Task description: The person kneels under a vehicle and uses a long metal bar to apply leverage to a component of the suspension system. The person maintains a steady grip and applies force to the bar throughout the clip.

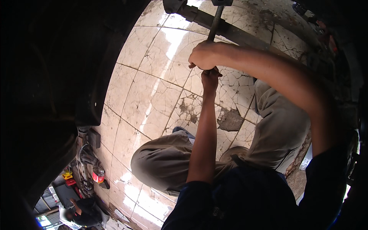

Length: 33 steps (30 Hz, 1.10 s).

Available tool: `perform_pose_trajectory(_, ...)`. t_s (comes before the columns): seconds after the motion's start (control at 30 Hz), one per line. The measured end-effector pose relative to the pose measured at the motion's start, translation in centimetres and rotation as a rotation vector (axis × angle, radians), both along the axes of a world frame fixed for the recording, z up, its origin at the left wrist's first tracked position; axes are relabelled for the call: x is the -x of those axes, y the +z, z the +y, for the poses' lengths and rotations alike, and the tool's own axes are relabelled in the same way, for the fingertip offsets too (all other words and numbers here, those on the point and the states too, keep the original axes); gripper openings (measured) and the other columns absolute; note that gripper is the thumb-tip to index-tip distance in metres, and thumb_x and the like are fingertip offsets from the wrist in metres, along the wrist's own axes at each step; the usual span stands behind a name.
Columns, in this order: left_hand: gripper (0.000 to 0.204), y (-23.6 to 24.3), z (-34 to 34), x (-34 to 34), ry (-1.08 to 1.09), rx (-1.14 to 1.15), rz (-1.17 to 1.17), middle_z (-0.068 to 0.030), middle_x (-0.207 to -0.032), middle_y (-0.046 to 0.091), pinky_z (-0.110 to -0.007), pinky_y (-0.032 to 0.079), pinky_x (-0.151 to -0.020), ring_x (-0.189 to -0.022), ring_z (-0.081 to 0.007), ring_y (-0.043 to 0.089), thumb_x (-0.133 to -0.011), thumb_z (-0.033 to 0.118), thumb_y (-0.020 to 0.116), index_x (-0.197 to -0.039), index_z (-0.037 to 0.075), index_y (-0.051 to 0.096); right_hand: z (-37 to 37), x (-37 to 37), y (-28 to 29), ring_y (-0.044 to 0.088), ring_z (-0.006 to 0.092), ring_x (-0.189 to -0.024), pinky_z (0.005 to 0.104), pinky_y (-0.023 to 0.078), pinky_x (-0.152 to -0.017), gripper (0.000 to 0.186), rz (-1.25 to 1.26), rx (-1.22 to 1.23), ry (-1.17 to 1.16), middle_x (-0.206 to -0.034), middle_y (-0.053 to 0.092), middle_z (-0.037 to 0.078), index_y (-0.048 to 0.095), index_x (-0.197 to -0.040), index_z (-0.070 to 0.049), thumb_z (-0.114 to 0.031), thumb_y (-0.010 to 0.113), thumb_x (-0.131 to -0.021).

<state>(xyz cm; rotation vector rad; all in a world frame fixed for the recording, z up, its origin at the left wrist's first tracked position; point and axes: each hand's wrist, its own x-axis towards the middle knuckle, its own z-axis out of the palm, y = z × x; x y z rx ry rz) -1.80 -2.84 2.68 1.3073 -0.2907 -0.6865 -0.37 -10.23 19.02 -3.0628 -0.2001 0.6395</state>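
A dark metal rod (215, 25) runs from a fitting (220, 2) at the top edge down into my hands. My right hand (205, 54) is closed round the rod, its forearm reaching in from the right. Just below it, my left hand (210, 79) is also closed on the rod's lower part, partly hidden by the right hand. A long dark metal beam (239, 33) lies behind the rod, above the cracked tiled floor (149, 92).
My bent legs (161, 161) rest on the tiles around my forearms. A dark overhanging body (57, 57) fills the left. At lower left are mechanical parts (86, 157), a red-labelled bottle (98, 174) and another person (82, 212).
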Motion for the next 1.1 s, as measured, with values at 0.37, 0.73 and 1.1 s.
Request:
perform_pose_trajectory(0.37, 0.015, 0.1, 0.1, 0.0, -0.018, -0.015, -0.008, -0.0054, -0.070, 0.052, -0.028, 0.049, -0.061, -0.063, -0.0148, 0.056, -0.083, 0.007, 0.039, -0.079, 0.002, 0.052, -0.6, 0.2, 0.7, 0.058, 0.0279, -0.098, 0.0371, 0.046, -0.083, 0.040, 0.091, -0.142, -0.023, -0.104, 0.062, 0.012, 0.058, -0.113, -0.012, -0.005, 0.046, -0.076)
perform_pose_trajectory(0.73, 0.013, -0.1, 0.7, -0.5, 0.040, -0.037, 0.012, -0.0052, -0.071, 0.053, -0.029, 0.049, -0.060, -0.061, -0.0141, 0.055, -0.084, 0.007, 0.043, -0.080, 0.000, 0.054, 0.3, 0.8, -0.6, 0.057, 0.0262, -0.101, 0.0366, 0.046, -0.085, 0.040, -0.034, -0.190, 0.103, -0.106, 0.062, 0.009, 0.062, -0.109, -0.015, -0.001, 0.045, -0.075)
perform_pose_trajectory(1.1, 0.008, -0.5, -0.5, 0.2, 0.053, 0.054, -0.003, -0.0081, -0.076, 0.056, -0.029, 0.051, -0.058, -0.060, -0.0149, 0.057, -0.081, 0.002, 0.047, -0.081, -0.003, 0.053, 1.0, 1.0, 1.3, 0.058, 0.0266, -0.098, 0.0375, 0.047, -0.083, 0.038, 0.135, -0.097, 0.064, -0.102, 0.064, 0.010, 0.065, -0.104, -0.015, -0.002, 0.049, -0.072)
